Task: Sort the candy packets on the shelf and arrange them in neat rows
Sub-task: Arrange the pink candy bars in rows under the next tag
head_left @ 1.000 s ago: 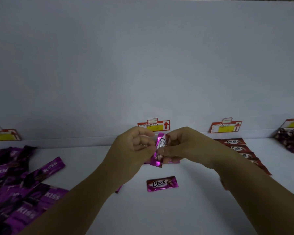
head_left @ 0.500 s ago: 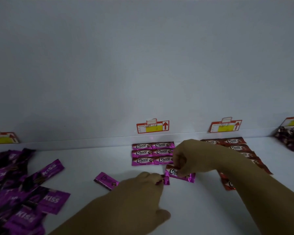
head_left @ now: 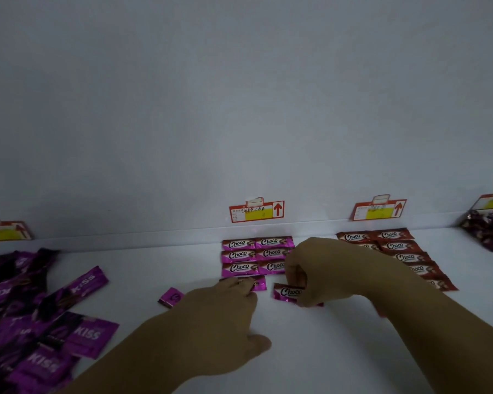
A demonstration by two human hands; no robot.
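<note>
Pink Choco packets [head_left: 256, 254] lie in three rows of two against the shelf's back wall. My left hand [head_left: 219, 317] presses its fingertips on a pink packet [head_left: 259, 282] lying just below the left column. My right hand [head_left: 316, 271] pinches another pink Choco packet [head_left: 288, 292] resting on the shelf below the right column. A loose pink packet [head_left: 170, 297] lies tilted to the left of my left hand.
Red Choco packets [head_left: 396, 248] lie in rows at the right, partly behind my right arm. Purple KISS packets [head_left: 40, 322] are piled at the left. Dark wrapped candies [head_left: 487, 231] sit far right. Price tags [head_left: 256, 210] line the white shelf [head_left: 310, 351] back wall.
Both hands came down from holding one packet in the air to the shelf. My left hand slid its packet up under the left column; my right hand set its packet flat beside it.
</note>
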